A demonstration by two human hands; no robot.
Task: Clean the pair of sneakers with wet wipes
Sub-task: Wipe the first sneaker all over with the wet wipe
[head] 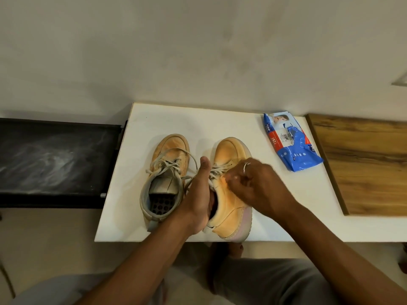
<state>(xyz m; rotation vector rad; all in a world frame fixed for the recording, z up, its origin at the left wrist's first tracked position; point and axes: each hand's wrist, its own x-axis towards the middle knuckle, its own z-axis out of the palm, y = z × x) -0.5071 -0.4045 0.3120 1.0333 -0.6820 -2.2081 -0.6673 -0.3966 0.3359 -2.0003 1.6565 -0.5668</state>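
Two tan-orange sneakers with pale laces stand side by side on a white tabletop [286,208], toes pointing away from me. The left sneaker [174,148] stands free, its opening showing a grey insole. My left hand [198,194] grips the right sneaker [231,150] at its collar, fingers inside the opening and thumb pointing up along the laces. My right hand [253,186], with a ring on one finger, presses curled fingers against the outer side of that sneaker near the laces. It is motion-blurred, and I cannot make out whether a wipe lies under the fingers.
A blue pack of wet wipes [290,144] lies at the back right of the white top. A wooden board [363,164] adjoins on the right, a black surface [55,161] on the left. A pale wall rises behind. My grey-clad legs are below the table's front edge.
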